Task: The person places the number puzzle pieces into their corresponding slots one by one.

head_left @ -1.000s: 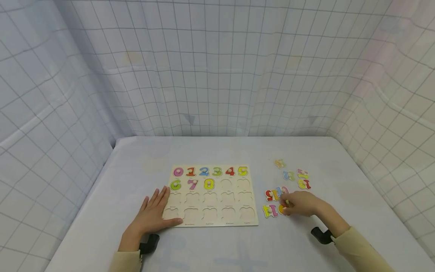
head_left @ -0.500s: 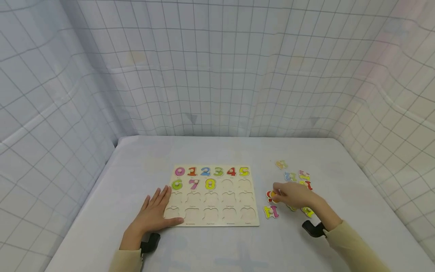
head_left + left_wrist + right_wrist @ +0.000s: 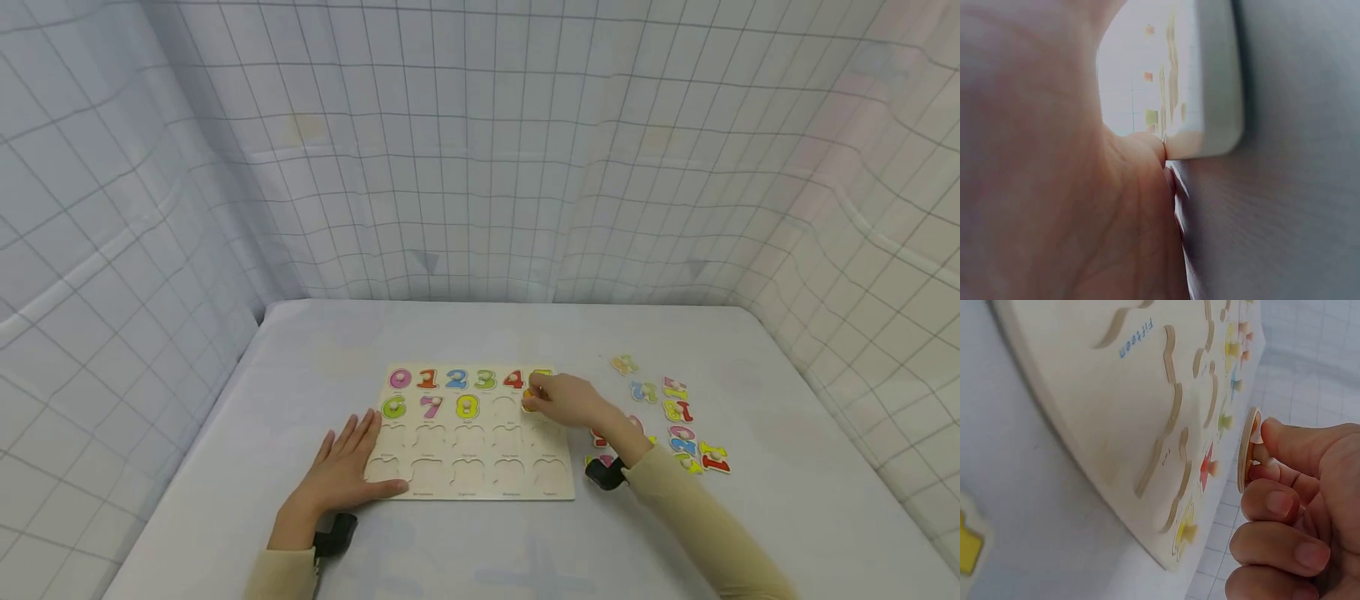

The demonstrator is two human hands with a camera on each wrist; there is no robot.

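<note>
A pale wooden number puzzle board [image 3: 487, 497] lies on the white table. Pieces 0 to 8 sit in its upper slots, such as the pink 7 [image 3: 431, 407] and yellow 8 [image 3: 467, 407]. Fingers spread, my left hand [image 3: 339, 468] rests flat along the board's left edge. Over the second row's right end is my right hand [image 3: 572, 402]. Its thumb and fingers pinch the wooden knob of an orange number puzzle piece [image 3: 1247, 450], which is tilted on edge above the board in the right wrist view. The piece is mostly hidden by the fingers in the head view.
Loose number pieces lie right of the board, including a red and yellow 11 [image 3: 715, 457], an 18 [image 3: 678, 411] and a pale orange piece [image 3: 624, 364] farther back. My right forearm [image 3: 697, 517] crosses over some of them. Gridded white cloth [image 3: 480, 167] surrounds the table.
My right hand has picked up the orange number piece from the loose ones and carried it left over the board. The left hand stays in place.
</note>
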